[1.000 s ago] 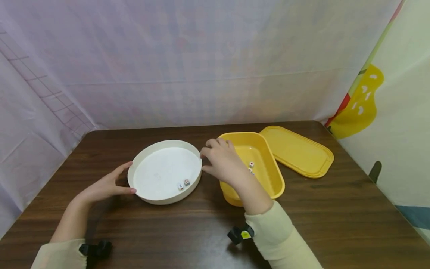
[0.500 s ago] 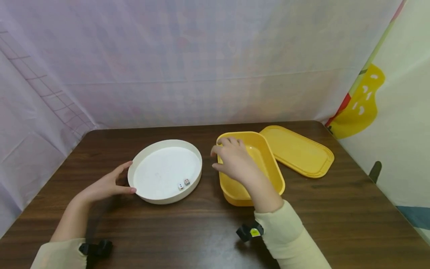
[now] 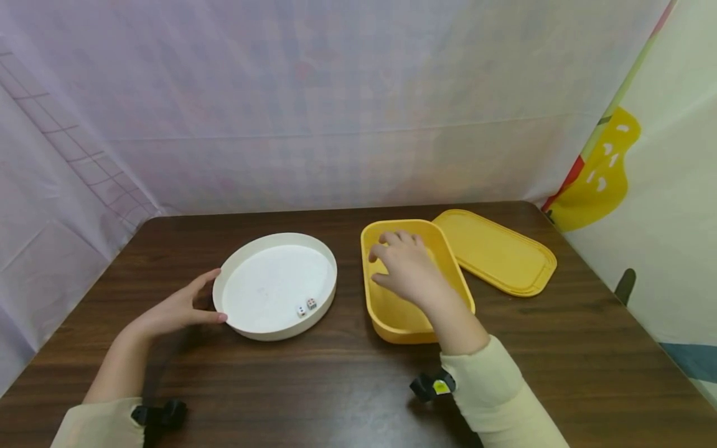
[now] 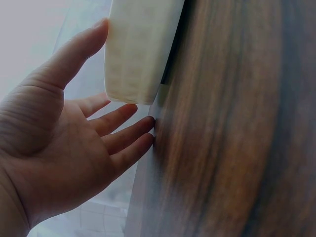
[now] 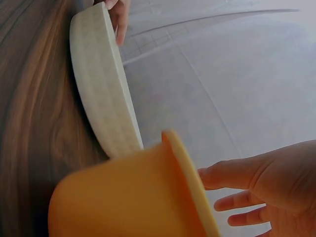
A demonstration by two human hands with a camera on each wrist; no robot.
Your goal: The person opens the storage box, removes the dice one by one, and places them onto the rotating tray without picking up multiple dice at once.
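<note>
A round white tray (image 3: 263,280) stands left of the table's middle, with two white dice (image 3: 307,307) inside near its front right edge. My left hand (image 3: 176,308) rests at the tray's left side, thumb and fingertips touching the rim with the fingers spread. In the left wrist view the tray's pale outer wall (image 4: 140,49) lies between thumb and fingers. Over the yellow box (image 3: 386,320) hovers my right hand (image 3: 406,267), fingers loosely bent and nothing between them. The right wrist view shows that hand (image 5: 281,192) above the box's rim. Much of the box's floor is hidden behind hand and forearm.
A yellow lid (image 3: 495,252) lies flat on the dark wooden table (image 3: 313,386), behind and right of the box. Pale curtains (image 3: 291,106) hang along the table's far edge. Brown tabletop shows between tray and box.
My right hand has moved right, from beside the tray's right rim to over the yellow box. Dice seen in the box earlier are now hidden. The left hand and tray have stayed put.
</note>
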